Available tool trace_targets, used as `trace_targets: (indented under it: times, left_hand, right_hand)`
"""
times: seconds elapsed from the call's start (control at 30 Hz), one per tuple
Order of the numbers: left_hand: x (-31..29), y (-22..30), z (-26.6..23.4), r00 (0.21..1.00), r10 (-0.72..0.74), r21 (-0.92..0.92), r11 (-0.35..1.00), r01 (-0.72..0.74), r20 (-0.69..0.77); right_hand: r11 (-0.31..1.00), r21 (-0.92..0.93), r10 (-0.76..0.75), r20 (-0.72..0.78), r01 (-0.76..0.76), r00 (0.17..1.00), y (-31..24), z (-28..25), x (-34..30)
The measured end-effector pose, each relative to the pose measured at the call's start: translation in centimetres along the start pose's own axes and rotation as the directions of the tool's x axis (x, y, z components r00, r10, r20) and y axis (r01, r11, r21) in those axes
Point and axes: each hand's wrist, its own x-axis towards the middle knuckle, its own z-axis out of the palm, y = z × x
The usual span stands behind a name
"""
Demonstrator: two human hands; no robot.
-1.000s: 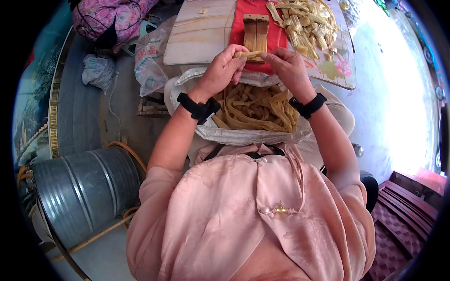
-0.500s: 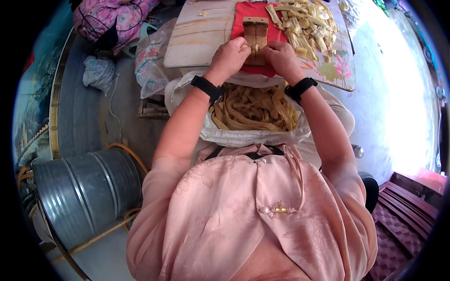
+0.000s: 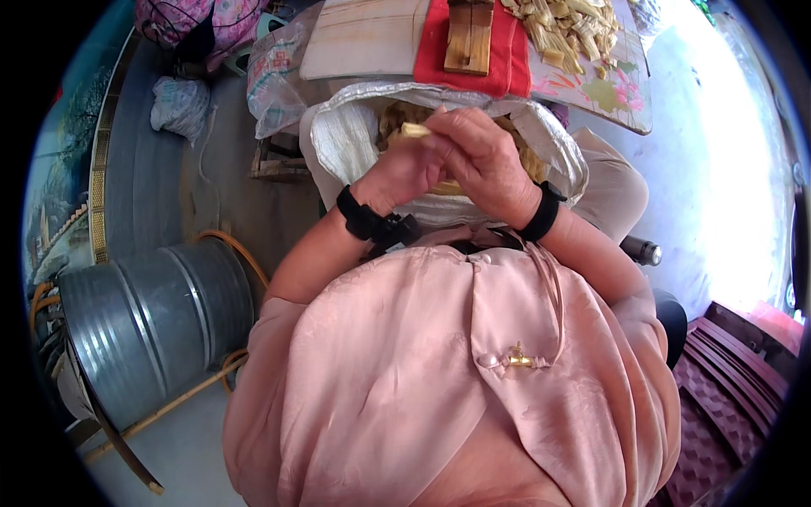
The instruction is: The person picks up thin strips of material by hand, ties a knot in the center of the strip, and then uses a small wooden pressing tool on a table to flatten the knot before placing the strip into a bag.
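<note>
Over the open mouth of a white woven sack point(image 3: 342, 135), my two hands are close together. My right hand point(image 3: 488, 165) is closed, pinching a pale yellow fibrous strip point(image 3: 414, 130) whose end sticks out past the fingers. Just below and against it, my left hand point(image 3: 404, 171) is closed too, somewhat blurred, with its fingertips partly hidden behind the right hand. Long tan strips point(image 3: 395, 117) lie inside the sack, mostly covered by my hands. On a red cloth point(image 3: 508, 72) on the table lies a wooden block tool point(image 3: 467, 42), with neither hand touching it.
The table point(image 3: 359, 46) holds a heap of pale yellow pieces point(image 3: 568, 32) at right. Plastic bags point(image 3: 180, 108) are at left. A metal drum point(image 3: 160, 325) stands at lower left, a dark red slatted item point(image 3: 726, 397) at lower right. Another person's pink floral clothing point(image 3: 182, 25) shows at upper left.
Both hands have left the wooden tool and come back toward me, over the sack, with the pale strip between them. The view has shifted slightly, so the table sits higher.
</note>
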Motion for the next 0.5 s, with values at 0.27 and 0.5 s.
trace_targets:
  times: [0.27, 0.5]
  left_hand:
    - [0.0, 0.7, 1.9, 0.987, 0.013, 0.044, 0.999, -0.006, -0.162]
    - [-0.2, 1.1, 2.5, 0.709, 0.681, 0.971, -0.015, -0.239, 0.184]
  right_hand:
    - [0.875, 0.34, 0.353, 0.041, -0.346, 0.935, 0.6, -0.9, 0.5]
    - [0.749, 0.381, 0.563, 0.067, -0.543, 0.824, 3.1, -0.8, 0.6]
